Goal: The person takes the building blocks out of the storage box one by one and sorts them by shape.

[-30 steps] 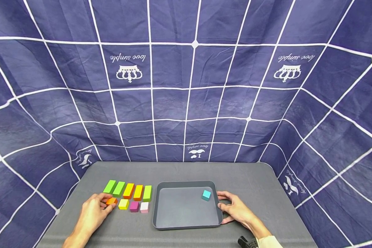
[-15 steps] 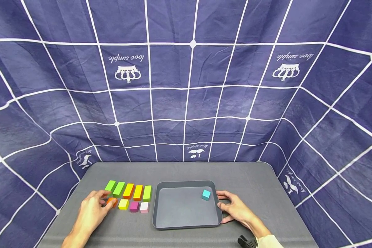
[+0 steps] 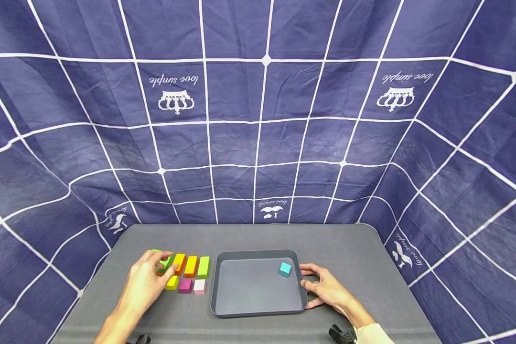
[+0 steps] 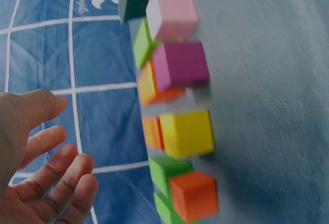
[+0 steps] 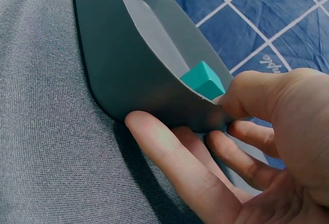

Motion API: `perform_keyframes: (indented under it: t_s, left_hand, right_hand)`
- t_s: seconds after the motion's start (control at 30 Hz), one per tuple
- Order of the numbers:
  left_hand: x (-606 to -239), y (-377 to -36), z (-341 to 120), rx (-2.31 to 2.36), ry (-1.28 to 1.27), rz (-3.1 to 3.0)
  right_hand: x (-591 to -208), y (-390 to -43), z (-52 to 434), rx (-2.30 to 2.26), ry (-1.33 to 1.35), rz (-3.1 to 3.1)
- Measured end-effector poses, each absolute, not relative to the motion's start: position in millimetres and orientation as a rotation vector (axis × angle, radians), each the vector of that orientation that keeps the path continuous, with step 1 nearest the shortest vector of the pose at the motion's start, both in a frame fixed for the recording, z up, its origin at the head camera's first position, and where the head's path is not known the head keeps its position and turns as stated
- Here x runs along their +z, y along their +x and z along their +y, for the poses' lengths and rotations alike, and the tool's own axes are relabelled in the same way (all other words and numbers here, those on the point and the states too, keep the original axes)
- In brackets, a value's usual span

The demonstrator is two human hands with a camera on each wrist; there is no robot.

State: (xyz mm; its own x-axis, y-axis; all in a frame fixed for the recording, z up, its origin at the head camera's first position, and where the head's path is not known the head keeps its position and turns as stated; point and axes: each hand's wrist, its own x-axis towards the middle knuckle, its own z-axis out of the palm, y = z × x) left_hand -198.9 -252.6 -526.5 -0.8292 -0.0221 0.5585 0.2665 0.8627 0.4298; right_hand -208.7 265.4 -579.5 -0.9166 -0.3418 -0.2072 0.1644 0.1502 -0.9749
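My left hand (image 3: 144,284) hovers over the left end of two rows of blocks, fingers spread and nothing between them. In the left wrist view an orange cube (image 4: 194,196) sits in the front row beside a yellow cube (image 4: 187,134), a purple cube (image 4: 181,66) and a pink cube (image 4: 174,16). Behind them lie green blocks (image 3: 204,267) and yellow-orange blocks (image 3: 191,266); the hand partly hides the leftmost ones. My right hand (image 3: 328,289) holds the grey tray (image 3: 258,314) by its right side, thumb at the rim and fingers against the outer wall. A teal cube (image 3: 285,269) sits inside the tray.
The grey cloth-covered table (image 3: 249,332) bears the tray at the middle and the blocks left of it. A blue curtain (image 3: 236,143) with white lines stands behind and at both sides. A black wrist device (image 3: 343,335) shows by the right sleeve.
My left hand has let go of the orange cube, then lifted and moved right and away from me, over the green and yellow blocks. The right hand stays at the tray.
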Motion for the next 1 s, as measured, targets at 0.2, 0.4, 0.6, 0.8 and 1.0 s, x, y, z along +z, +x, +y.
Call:
perform_keyframes:
  t_s: [0.2,0.4,0.6,0.8,1.0]
  left_hand:
    - [-518,-204,-226,-0.674,-0.235,-2.498]
    - [-518,-209,-200,-0.681,-0.319,-2.507]
    - [-519,-214,-174,-0.699,-0.397,-2.533]
    - [-519,-218,-145,-0.762,-0.438,-2.643]
    - [-521,-221,-117,-0.765,-0.513,-2.691]
  right_hand:
    - [-579,-209,267,-1.826,-0.166,2.043]
    - [-579,-209,266,-1.826,-0.167,2.038]
    - [-579,-210,265,-1.827,-0.168,2.037]
    - [-580,-211,266,-1.831,-0.169,2.026]
    - [-580,-210,266,-1.828,-0.177,2.023]
